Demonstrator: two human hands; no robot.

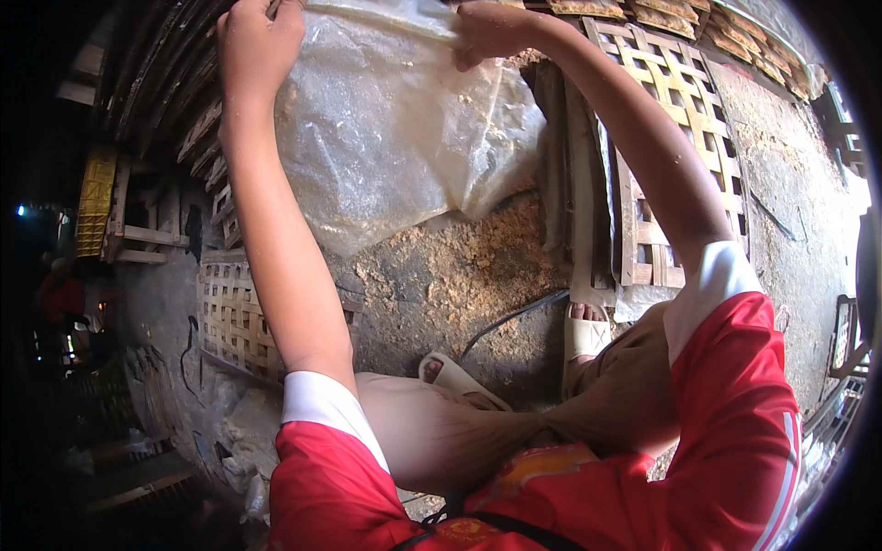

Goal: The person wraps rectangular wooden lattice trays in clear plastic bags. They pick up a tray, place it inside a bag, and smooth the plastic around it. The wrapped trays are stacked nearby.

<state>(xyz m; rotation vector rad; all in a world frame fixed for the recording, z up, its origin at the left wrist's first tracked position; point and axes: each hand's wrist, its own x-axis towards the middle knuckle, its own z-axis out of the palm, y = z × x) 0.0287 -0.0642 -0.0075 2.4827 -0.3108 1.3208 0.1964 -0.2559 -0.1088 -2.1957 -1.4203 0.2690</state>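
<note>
A large translucent plastic sheet (386, 131), creased and dusty, hangs in front of me, its lower edge above a floor strewn with crumbs. At the sheet's upper left corner my left hand (265, 41) is closed on its edge; the fingertips are partly cut off by the picture's rim. My right hand (486, 34) pinches the upper right part of the same sheet, its fingers somewhat blurred. Whether the sheet is one layer or a bag cannot be told.
A woven bamboo tray (644, 227) lies at right, another woven tray (234, 310) at left. Filled packs (661, 17) are stacked at the top right. A black cable (513, 317) crosses the crumb-covered floor (441, 275) near my sandalled feet. A person in red (60, 293) is far left.
</note>
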